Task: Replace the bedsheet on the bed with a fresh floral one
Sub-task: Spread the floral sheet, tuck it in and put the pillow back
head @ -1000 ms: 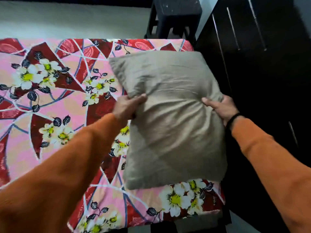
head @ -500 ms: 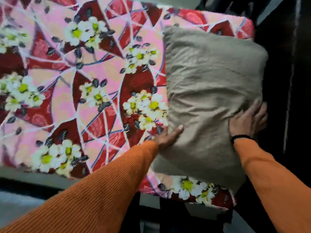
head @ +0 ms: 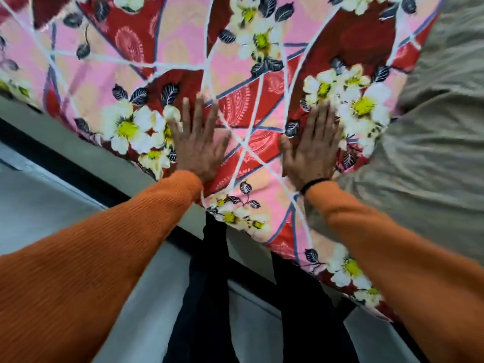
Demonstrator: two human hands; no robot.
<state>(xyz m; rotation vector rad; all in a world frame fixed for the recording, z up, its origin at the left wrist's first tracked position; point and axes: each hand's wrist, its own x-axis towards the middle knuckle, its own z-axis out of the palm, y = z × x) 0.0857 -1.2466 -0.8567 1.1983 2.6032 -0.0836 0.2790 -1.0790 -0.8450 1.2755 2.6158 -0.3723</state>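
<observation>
Pressing flat on the floral bedsheet (head: pixel 183 48), your left hand (head: pixel 195 142) and right hand (head: pixel 311 148) lie palm-down with fingers straight, gripping nothing. The sheet stretches ahead and leftward; the grey pillow (head: pixel 432 153) lies just beside your right hand.

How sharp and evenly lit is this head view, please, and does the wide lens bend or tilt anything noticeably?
Head view: light is soft and even, no glare; faint shadows sit under the left hand and right hand. Head view: motion blur softens the floral bedsheet toward the top and left edges and the grey pillow; the hands are fairly sharp. Head view: the frame is strongly tilted, so the bed edge runs diagonally.
</observation>
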